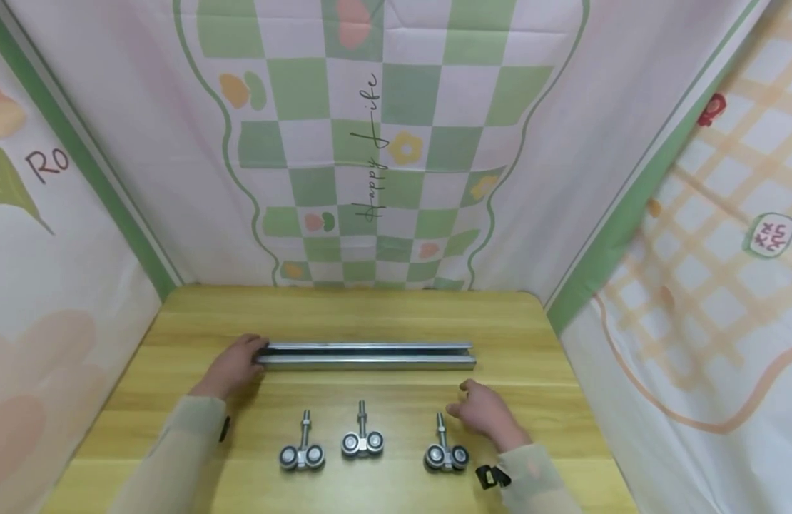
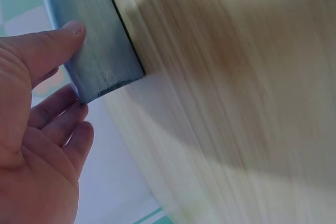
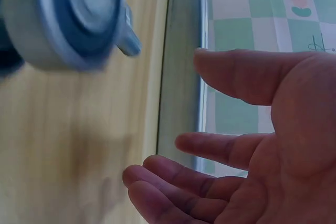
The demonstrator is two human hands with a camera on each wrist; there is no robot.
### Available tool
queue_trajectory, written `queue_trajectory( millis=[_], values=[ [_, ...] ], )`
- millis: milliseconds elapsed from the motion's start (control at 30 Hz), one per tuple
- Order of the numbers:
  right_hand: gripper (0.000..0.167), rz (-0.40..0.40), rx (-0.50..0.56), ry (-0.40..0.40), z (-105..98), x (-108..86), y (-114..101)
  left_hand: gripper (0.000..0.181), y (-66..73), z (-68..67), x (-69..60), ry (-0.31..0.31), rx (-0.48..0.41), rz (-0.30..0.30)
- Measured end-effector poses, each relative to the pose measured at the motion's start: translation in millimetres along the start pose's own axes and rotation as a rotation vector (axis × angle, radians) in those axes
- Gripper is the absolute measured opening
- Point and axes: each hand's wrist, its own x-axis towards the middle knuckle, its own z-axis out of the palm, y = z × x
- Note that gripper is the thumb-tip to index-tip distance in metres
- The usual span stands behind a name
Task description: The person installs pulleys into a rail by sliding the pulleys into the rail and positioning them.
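A metal channel track (image 1: 370, 363) lies crosswise on the table, its slot showing along its length. My left hand (image 1: 237, 363) pinches the track's left end. In the left wrist view, the thumb (image 2: 73, 29) presses one face of the track (image 2: 105, 51), with fingers at its far edge. My right hand (image 1: 489, 414) is held below the track's right end, fingers apart and holding nothing. Nearest to it stands the right roller trolley (image 1: 446, 455), its wheels down and its bolt up. That trolley (image 3: 79, 19) looms blurred in the right wrist view, apart from the right hand (image 3: 252, 145).
Two more roller trolleys stand upright, a left one (image 1: 302, 455) and a middle one (image 1: 362, 442), on the wooden table (image 1: 344, 318). Printed cloth (image 1: 460, 157) hangs behind the table's far edge and along both sides.
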Motion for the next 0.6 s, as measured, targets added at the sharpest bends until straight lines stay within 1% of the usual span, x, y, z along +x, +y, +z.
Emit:
queue_trajectory(
  millis=[33,200,333,600],
  values=[
    [0.063,-0.003,-0.003,-0.003,1,-0.9,-1,0.059,0.6,0.6,0.9,-0.002,0.007,0.0],
    [0.061,-0.034,0.005,0.002,9,-2.6,-3,0.057,2.5,4.6,6.0,-0.015,0.043,-0.034],
    [0.061,-0.046,0.012,0.003,13,-2.7,-2,0.055,2.7,7.7,9.3,-0.01,0.056,-0.045],
    [0.06,-0.043,0.019,-0.003,18,-3.2,-2,0.055,8.2,3.6,7.5,-0.001,0.076,-0.044]
  ],
)
